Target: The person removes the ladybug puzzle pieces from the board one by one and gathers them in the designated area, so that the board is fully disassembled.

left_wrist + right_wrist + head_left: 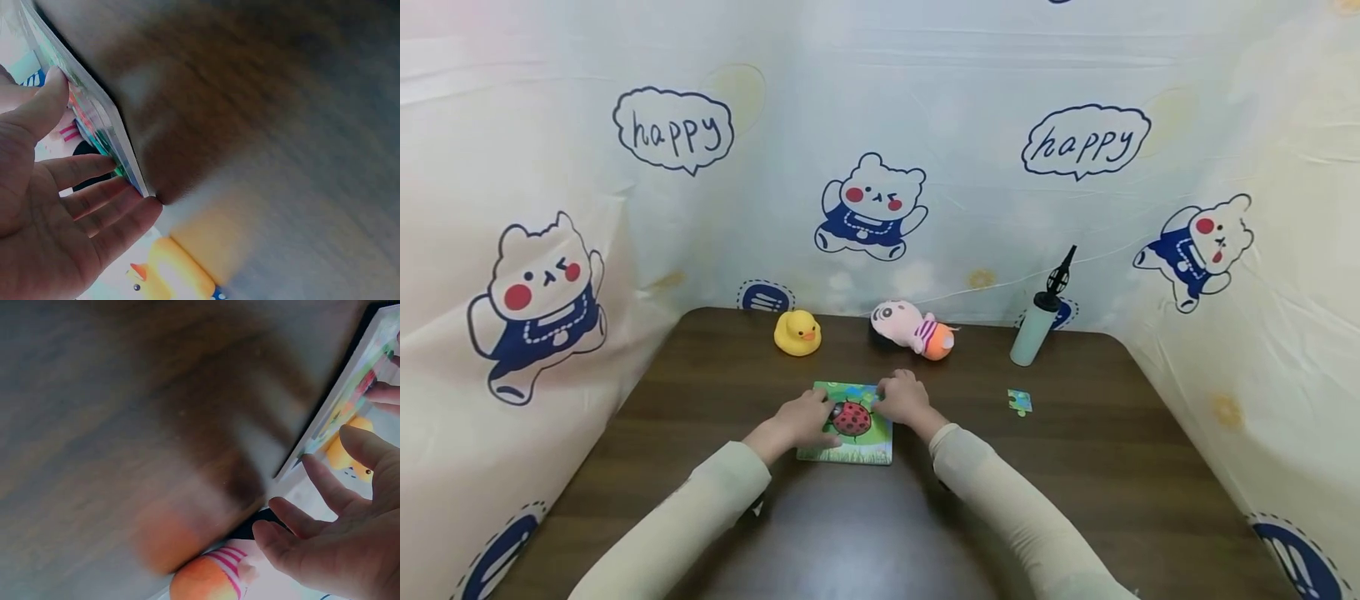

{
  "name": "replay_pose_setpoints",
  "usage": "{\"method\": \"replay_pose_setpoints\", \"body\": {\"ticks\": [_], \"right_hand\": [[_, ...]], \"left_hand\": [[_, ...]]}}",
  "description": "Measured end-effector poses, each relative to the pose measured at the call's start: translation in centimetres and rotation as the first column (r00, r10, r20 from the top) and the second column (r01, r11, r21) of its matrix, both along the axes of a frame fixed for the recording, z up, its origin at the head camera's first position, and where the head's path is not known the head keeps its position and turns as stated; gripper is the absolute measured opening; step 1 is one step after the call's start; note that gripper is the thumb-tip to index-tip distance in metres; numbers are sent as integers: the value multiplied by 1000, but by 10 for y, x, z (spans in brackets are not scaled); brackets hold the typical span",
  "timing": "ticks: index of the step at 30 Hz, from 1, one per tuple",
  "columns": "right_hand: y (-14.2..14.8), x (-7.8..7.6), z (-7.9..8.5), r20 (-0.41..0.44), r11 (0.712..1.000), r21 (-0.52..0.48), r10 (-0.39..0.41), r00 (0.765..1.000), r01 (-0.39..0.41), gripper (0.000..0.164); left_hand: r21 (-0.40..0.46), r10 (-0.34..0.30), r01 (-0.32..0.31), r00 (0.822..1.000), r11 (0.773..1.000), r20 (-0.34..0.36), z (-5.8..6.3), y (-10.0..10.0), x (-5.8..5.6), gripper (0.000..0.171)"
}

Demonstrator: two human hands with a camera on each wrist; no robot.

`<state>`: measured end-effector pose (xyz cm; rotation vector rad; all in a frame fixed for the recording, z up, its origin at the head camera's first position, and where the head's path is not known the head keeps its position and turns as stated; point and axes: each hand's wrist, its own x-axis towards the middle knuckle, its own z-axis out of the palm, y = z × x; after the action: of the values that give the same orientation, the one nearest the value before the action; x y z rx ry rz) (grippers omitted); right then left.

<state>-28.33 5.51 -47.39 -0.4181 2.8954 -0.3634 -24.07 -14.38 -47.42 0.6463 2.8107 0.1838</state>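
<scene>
A square ladybug jigsaw puzzle [861,452] lies flat on the dark wooden table, its picture facing up. My left hand [805,418] is at its left side; in the left wrist view the thumb [55,94] rests on the picture and the straight fingers reach along the board's edge. At the upper right corner is my right hand [904,398], its fingers loosely bent, with the index fingertip right at the board's edge in the right wrist view. Part of the picture is hidden under both hands. A loose puzzle piece [1019,402] lies apart to the right.
Along the back of the table [1120,467] stand a yellow rubber duck [798,333], a plush doll [917,330] lying on its side, and a pale green hand pump [1034,329] with a black nozzle. A printed curtain [970,75] encloses the back and sides.
</scene>
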Motion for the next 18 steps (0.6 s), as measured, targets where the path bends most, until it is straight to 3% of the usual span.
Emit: {"method": "replay_pose_setpoints", "body": {"ticks": [10, 18], "right_hand": [[-7, -2, 2, 104, 995, -81, 59, 993, -51, 38], [-13, 3, 6, 145, 995, -87, 66, 987, -54, 43]], "left_hand": [[2, 5, -5, 1000, 1000, -12, 2, 2, 2, 73], [19, 2, -1, 1000, 1000, -21, 3, 3, 2, 72]]}}
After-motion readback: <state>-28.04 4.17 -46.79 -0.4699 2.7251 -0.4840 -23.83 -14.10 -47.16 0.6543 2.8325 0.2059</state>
